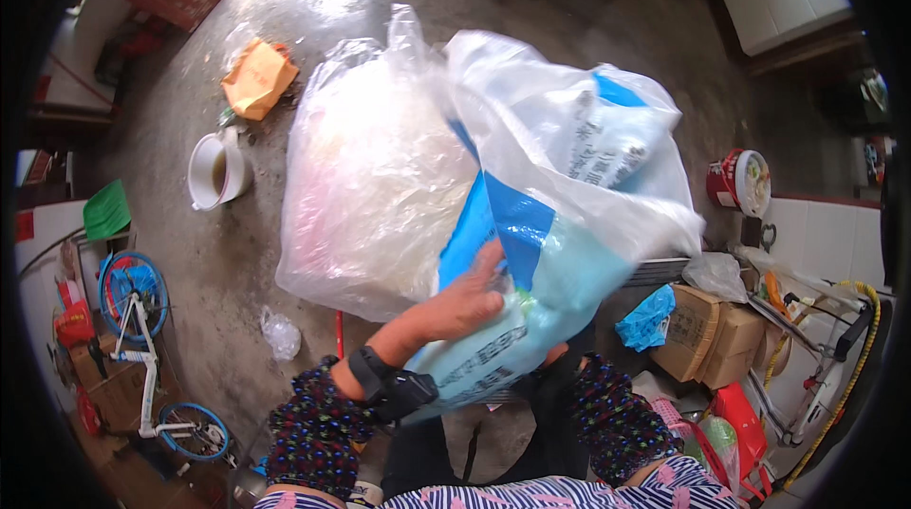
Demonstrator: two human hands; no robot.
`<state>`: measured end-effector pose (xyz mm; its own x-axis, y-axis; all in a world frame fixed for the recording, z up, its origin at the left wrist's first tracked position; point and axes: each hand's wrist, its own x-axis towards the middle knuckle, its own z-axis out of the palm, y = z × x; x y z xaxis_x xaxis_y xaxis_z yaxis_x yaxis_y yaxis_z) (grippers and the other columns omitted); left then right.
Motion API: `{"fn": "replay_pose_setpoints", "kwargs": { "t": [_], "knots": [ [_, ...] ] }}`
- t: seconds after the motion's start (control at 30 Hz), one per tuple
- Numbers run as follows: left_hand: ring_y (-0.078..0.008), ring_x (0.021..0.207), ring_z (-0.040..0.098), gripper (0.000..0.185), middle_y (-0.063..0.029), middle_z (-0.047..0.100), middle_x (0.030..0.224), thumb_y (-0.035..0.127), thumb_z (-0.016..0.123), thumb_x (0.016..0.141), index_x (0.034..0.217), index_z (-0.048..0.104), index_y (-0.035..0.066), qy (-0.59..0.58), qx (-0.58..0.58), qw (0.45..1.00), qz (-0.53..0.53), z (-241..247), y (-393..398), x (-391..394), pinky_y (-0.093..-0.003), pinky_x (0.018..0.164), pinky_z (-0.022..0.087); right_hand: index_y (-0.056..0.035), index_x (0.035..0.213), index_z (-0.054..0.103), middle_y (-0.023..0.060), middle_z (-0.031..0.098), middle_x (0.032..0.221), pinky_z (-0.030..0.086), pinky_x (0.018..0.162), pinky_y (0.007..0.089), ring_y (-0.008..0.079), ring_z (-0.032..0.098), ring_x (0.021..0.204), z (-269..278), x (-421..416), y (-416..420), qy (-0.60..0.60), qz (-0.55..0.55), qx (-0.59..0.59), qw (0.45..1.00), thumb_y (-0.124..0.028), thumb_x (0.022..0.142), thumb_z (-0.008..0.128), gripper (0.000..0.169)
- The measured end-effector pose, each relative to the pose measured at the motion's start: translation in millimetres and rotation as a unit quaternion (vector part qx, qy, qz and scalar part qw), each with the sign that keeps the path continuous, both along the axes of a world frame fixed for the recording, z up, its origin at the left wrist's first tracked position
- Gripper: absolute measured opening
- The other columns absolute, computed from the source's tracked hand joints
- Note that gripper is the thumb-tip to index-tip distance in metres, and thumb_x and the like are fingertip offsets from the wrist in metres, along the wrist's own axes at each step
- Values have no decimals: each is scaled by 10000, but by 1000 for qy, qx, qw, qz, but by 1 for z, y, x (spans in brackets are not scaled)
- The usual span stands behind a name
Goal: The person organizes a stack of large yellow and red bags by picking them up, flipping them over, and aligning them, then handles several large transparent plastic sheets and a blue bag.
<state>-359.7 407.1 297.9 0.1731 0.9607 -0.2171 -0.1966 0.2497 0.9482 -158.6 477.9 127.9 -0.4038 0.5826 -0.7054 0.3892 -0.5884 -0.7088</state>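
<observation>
A large white and blue printed plastic bag [527,274] lies across the front, its upper part spread out and blurred. My left hand [455,303] lies against the near side of this bag, fingers pointing up along the blue print; whether it grips the plastic does not show. Most of my right hand [557,354] is hidden behind the bag's lower edge, with only fingertips showing. Beyond and to the left stands a big translucent plastic sack [370,196] stuffed with pale, crumpled plastic. More white plastic with dark printing [605,132] spreads at the upper right.
On the concrete floor [178,238] are a white pot [219,171] with brown liquid and an orange paper bag [260,78]. A small white bicycle [146,374] stands at left. Cardboard boxes [687,335], a blue bag [646,318] and a red bucket [726,182] are at right.
</observation>
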Motion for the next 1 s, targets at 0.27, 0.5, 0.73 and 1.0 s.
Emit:
{"fn": "replay_pose_setpoints", "kwargs": {
  "t": [0.27, 0.5, 0.73, 1.0],
  "knots": [
    [-390, 1287, 248, 958, -226, 251, 1373, 383, 756, 656, 1360, 234, -3, 286, -79, 954, 45, 110, -188, -56, -430, 1053, 248, -26, 1129, 566, 76, 621, 1056, 482, 855, 362, 200, 597, 968, 67, 5, -141, 23, 101, -107, 989, -243, 888, 557, 324],
    [-264, 899, 560, 896, -165, 525, 985, 440, 760, 657, 1277, 311, -26, 269, -380, 877, 114, 61, -314, 37, -343, 785, 463, -28, 1129, 571, 77, 625, 1057, 485, 855, 365, 199, 601, 967, 96, 36, -213, 40, 131, -333, 933, -246, 890, 555, 323],
    [-305, 961, 487, 909, -155, 445, 1054, 559, 632, 738, 1431, 208, 150, 308, -353, 884, 9, 0, -336, 106, -405, 822, 412, -31, 1129, 575, 78, 629, 1058, 487, 855, 369, 198, 605, 966, 103, 78, -191, -13, 1, -417, 909, -248, 892, 553, 323],
    [-288, 875, 478, 867, -137, 439, 944, 571, 592, 766, 1445, 208, 192, 322, -305, 896, -10, -6, -359, 109, -395, 753, 416, -61, 1228, 519, 132, 577, 1160, 509, 764, 337, 258, 628, 911, 91, 108, -116, -187, 279, -35, 941, -39, 781, 506, 448]
  ]
}}
